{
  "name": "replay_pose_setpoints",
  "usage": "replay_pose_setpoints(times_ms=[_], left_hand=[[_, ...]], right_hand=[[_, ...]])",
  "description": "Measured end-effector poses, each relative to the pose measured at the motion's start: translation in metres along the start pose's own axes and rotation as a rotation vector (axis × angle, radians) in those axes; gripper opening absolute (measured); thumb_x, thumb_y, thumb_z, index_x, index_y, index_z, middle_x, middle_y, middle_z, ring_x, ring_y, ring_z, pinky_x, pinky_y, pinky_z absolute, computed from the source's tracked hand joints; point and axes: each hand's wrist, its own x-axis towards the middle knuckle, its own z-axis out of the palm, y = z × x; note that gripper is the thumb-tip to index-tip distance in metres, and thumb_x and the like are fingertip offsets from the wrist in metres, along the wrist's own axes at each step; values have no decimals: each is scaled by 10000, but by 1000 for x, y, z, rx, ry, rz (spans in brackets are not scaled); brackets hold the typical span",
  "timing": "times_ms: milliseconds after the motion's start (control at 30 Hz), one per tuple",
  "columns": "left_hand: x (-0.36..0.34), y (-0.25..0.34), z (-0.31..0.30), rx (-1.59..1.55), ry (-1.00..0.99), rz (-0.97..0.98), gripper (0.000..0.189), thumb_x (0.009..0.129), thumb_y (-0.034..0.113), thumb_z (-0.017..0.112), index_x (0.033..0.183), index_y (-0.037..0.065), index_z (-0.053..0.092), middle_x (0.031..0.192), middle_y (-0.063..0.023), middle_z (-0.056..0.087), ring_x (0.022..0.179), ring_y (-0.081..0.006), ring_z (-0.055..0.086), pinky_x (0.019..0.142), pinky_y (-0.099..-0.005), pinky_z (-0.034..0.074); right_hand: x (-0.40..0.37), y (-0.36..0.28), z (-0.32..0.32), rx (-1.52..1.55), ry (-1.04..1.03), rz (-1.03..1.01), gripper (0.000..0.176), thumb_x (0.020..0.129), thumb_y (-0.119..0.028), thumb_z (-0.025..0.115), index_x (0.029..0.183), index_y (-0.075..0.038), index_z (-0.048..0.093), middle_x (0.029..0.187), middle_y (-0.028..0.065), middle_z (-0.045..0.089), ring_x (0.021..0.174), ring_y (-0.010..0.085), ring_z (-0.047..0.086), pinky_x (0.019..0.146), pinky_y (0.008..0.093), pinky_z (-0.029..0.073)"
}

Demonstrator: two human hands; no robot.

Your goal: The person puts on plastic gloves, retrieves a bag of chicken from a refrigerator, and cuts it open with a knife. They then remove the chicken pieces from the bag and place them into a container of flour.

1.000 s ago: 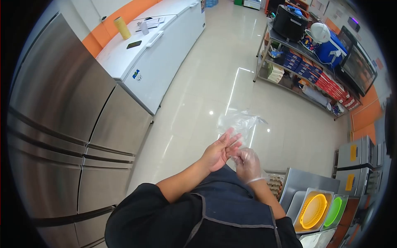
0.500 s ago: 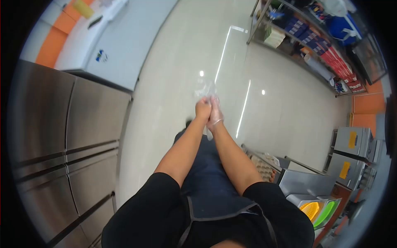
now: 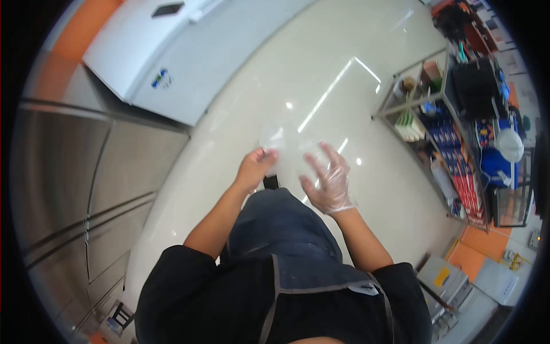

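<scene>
My left hand [image 3: 255,169] is bare, its thumb and fingers pinched on a clear plastic glove [image 3: 275,139] that hangs beyond the fingertips. My right hand [image 3: 329,183] wears a thin transparent glove, wrinkled at the wrist. Its fingers are spread, and nothing shows in its grasp. The two hands are apart, in front of the dark apron [image 3: 286,223], above the pale shiny floor.
At the left stand steel cabinets [image 3: 129,166] and a white chest [image 3: 177,74] with a dark flat object on top. A metal rack [image 3: 452,135] with boxes is at the right. Grey appliances [image 3: 444,278] stand at the lower right.
My hands have come apart; the left moved left and the gloved right moved right with its fingers spreading. The view has turned, bringing more of the rack into sight.
</scene>
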Motion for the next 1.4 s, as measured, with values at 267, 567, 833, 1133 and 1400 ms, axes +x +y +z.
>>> replay_pose_setpoints(times_ms=[267,567,833,1133,1400], left_hand=[[128,149,25,414,-228,-44,268,909,198,644,1128,46,629,995,-8,662,861,-85,590,748,-256,482],[295,255,100,-111,89,320,425,889,199,683,1237,60,484,1110,-25,558,951,-112,561,778,-261,492],[445,368,83,62,52,357,204,915,120,648,1063,-3,579,933,-28,637,852,-77,610,774,-230,502],[575,511,10,249,-25,288,201,908,177,664,1001,9,605,892,-12,639,793,-72,592,745,-229,497],[626,567,-9,266,-55,289,167,882,137,660,980,19,595,843,-20,630,744,-79,583,690,-239,488]], right_hand=[[171,101,13,17,-400,-115,251,714,-87,714,961,-130,700,932,119,660,814,280,631,717,391,504],[338,257,74,979,-70,851,92,841,-75,699,848,-6,639,741,-15,599,676,46,527,601,205,443],[536,322,110,831,-381,438,151,790,-63,766,775,-67,616,750,3,613,685,74,546,624,232,465],[710,355,165,1346,-255,939,97,848,-38,684,808,-52,596,825,19,635,769,75,550,734,227,460],[803,393,177,865,-45,821,97,853,-84,682,880,-20,614,770,-3,578,718,75,528,669,215,445]])
